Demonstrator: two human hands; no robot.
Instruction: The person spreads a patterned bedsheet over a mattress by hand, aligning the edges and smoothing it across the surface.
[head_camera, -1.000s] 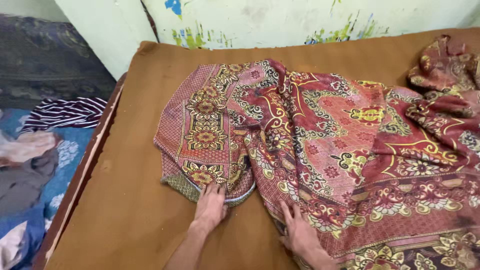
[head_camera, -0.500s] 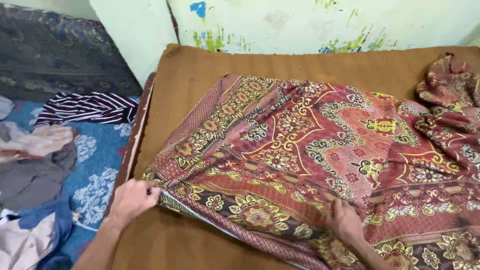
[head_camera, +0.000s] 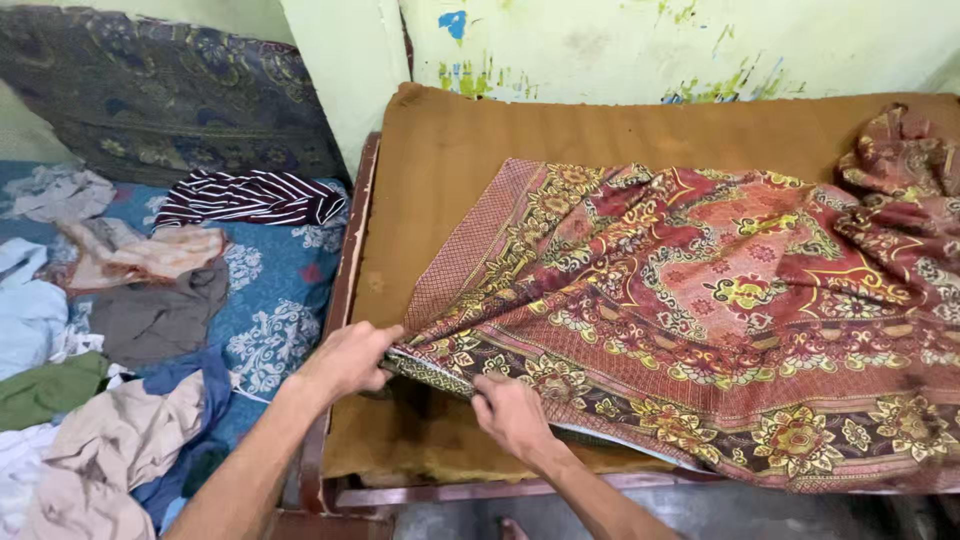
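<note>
My left hand (head_camera: 350, 358) and right hand (head_camera: 510, 412), wider apart half a second ago, now pinch the patterned red bedsheet's (head_camera: 720, 300) corner hem together near the brown mattress's (head_camera: 450, 170) front-left edge.

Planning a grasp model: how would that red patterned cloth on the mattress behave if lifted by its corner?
Likely floppy: the red patterned cloth bunches into folds where the left hand and right hand pinch it. Probably light, since it drapes thinly. It may drag rather than slide on the brown mattress.
</note>
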